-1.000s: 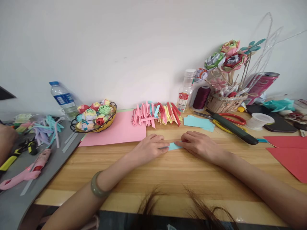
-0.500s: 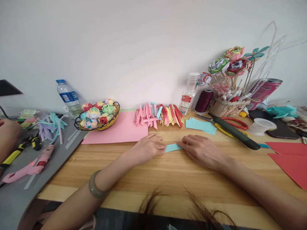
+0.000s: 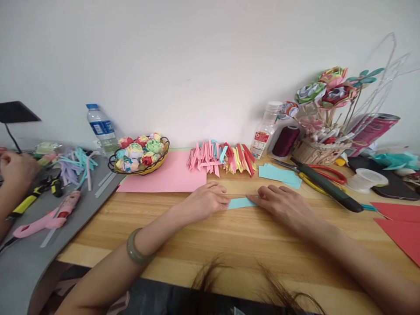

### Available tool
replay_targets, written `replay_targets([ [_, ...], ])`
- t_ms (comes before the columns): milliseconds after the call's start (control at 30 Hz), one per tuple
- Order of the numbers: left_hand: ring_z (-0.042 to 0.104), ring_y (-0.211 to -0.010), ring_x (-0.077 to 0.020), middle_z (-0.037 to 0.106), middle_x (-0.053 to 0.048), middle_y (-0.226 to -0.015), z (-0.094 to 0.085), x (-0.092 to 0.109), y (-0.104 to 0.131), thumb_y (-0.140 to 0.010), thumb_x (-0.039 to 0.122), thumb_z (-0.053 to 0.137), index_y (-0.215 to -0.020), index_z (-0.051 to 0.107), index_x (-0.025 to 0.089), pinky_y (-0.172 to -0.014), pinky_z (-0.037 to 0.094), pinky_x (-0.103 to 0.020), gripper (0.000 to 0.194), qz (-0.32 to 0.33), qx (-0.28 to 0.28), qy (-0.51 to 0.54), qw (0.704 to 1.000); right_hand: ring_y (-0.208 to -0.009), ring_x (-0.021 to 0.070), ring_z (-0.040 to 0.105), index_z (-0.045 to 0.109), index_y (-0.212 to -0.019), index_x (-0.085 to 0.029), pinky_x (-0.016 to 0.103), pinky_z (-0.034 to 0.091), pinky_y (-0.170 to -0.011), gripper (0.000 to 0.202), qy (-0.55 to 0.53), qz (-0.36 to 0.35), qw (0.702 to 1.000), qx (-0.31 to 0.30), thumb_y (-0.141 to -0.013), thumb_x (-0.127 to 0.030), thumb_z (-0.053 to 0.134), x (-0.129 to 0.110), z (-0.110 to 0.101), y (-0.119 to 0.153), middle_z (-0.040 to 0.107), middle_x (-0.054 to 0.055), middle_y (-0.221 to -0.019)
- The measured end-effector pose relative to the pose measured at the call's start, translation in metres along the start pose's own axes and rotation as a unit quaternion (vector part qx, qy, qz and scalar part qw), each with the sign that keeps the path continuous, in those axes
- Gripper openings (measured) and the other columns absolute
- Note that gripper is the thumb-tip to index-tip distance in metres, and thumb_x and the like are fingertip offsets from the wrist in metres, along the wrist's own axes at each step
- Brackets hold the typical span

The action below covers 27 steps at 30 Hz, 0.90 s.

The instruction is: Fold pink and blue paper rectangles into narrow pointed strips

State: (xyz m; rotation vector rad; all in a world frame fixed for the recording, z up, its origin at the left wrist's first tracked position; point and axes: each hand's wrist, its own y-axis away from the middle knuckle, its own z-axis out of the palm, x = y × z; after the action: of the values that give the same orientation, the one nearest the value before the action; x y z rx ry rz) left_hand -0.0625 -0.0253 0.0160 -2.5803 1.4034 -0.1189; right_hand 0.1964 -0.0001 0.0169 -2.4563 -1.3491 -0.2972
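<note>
A light-blue paper strip (image 3: 242, 202) lies flat on the wooden table between my hands. My left hand (image 3: 207, 200), with a bangle on its wrist, has its bent fingers pressed together on the strip's left end. On the right end, the thumb and fingertips of my right hand (image 3: 282, 202) close over the paper. Both ends are partly covered by fingers. Beyond my right hand lie several loose light-blue paper pieces (image 3: 278, 174). A row of folded paper pieces (image 3: 219, 158) in pink, red and yellow stands behind my left hand.
Pink sheets (image 3: 160, 181) lie under a basket of paper flowers (image 3: 114, 168). Scissors (image 3: 331, 173), a dark-green utility knife (image 3: 331, 188), red paper (image 3: 398, 234) and a flower basket (image 3: 318, 153) are rightward. On the grey table at left, a person's hand (image 3: 19, 168) is near a pink glue gun (image 3: 49, 221).
The view has turned slightly left, so everything sits a little further right. My right hand has slid a little outward, and slightly more of the strip shows between my hands.
</note>
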Motion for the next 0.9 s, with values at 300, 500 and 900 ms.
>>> replay_targets([
  [300, 0.050, -0.098, -0.0161, 0.067, 0.000, -0.092, 0.000, 0.000, 0.003, -0.091, 0.021, 0.044, -0.086, 0.064, 0.022, -0.085, 0.036, -0.033, 0.021, 0.001, 0.011, -0.016, 1.000, -0.087, 0.0219, 0.052, 0.051, -0.120, -0.024, 0.032, 0.041, -0.068, 0.039, -0.019, 0.012, 1.000, 0.015, -0.085, -0.010, 0.039, 0.002, 0.004, 0.011, 0.058, 0.008, -0.103],
  [500, 0.050, -0.097, -0.0157, 0.068, 0.000, -0.090, -0.001, -0.003, 0.006, -0.088, 0.018, 0.047, -0.083, 0.065, 0.023, -0.086, 0.036, -0.033, 0.019, 0.002, 0.011, -0.011, 1.000, -0.095, 0.0233, 0.053, 0.051, -0.122, -0.025, 0.035, 0.046, -0.071, 0.042, -0.063, 0.008, 0.998, 0.011, -0.085, -0.009, 0.038, 0.012, 0.005, 0.016, 0.059, 0.008, -0.115],
  [900, 0.050, -0.099, -0.0163, 0.066, -0.001, -0.096, 0.011, 0.000, 0.004, -0.086, 0.017, 0.050, -0.095, 0.066, 0.025, -0.086, 0.039, -0.032, 0.020, -0.002, 0.058, -0.024, 0.998, -0.114, 0.0218, 0.051, 0.040, -0.133, -0.016, 0.041, 0.046, -0.091, 0.042, -0.189, 0.000, 0.981, 0.051, -0.092, -0.022, 0.034, -0.007, -0.009, 0.004, 0.054, 0.012, -0.126],
])
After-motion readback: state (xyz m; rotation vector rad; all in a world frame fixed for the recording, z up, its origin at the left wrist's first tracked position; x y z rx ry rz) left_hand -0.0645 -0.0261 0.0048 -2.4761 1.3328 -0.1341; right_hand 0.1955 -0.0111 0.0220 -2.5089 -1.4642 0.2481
